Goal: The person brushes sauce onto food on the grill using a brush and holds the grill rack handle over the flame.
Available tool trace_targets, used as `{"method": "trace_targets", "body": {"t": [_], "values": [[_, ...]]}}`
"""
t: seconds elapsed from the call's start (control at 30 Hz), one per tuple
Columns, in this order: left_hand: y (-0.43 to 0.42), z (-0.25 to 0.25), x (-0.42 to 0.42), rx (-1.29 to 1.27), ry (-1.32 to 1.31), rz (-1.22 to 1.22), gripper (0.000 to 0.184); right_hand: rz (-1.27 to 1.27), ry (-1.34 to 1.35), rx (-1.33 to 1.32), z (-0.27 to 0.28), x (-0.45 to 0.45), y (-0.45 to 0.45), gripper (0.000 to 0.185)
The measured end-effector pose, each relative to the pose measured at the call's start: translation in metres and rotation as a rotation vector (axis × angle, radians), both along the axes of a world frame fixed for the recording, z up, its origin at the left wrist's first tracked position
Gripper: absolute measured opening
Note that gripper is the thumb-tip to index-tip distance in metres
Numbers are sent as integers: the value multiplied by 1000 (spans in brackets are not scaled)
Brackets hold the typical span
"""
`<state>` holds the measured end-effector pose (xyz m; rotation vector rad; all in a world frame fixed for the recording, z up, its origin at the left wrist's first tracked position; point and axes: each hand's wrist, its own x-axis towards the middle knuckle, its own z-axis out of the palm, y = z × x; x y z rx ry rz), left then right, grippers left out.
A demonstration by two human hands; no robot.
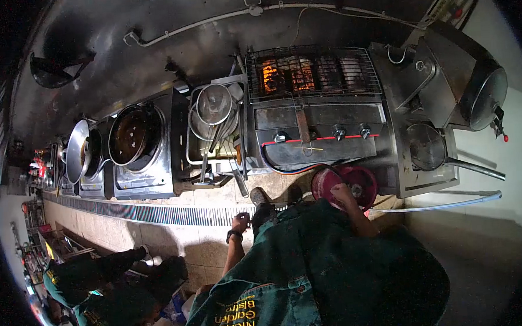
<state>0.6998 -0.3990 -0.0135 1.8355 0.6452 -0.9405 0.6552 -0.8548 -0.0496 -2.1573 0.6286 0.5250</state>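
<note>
My left hand (241, 222), with a dark watch on its wrist, hangs low over the tiled floor near my shoes; its fingers look curled, but what they hold, if anything, is too small to make out. Below the front of the grill, my right hand (340, 192) rests at the top of a dark red gas cylinder (365, 184), its fingers partly hidden. A hose runs from the cylinder area up to the gas grill (321, 124). Orange flames glow under the left part of the wire rack (350, 70); the right burners look pale.
Left of the grill stand a tray with strainers (213, 104), a dark wok (134, 134) and a steel pan (76, 150). A long-handled strainer (426, 146) lies at the right. A floor grate (175, 215) crosses behind my feet. Other people in green shirts (63, 279) are at the lower left.
</note>
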Motion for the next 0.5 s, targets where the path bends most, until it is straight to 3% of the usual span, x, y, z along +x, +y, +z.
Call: {"method": "trace_targets", "body": {"t": [0.13,0.23,0.33,0.5], "values": [[2,-8,-1,-3,-14,-13,35,-45,-5,13,5,0,3,22],[4,-7,-2,-2,-25,-24,36,-22,-27,61,-29,-6,-9,22],[6,-11,-2,-1,-36,-31,37,-111,52,71,34,7,8,22],[7,-10,0,-8,-36,-50,37,-4,-63,36,5,4,-3,22]]}}
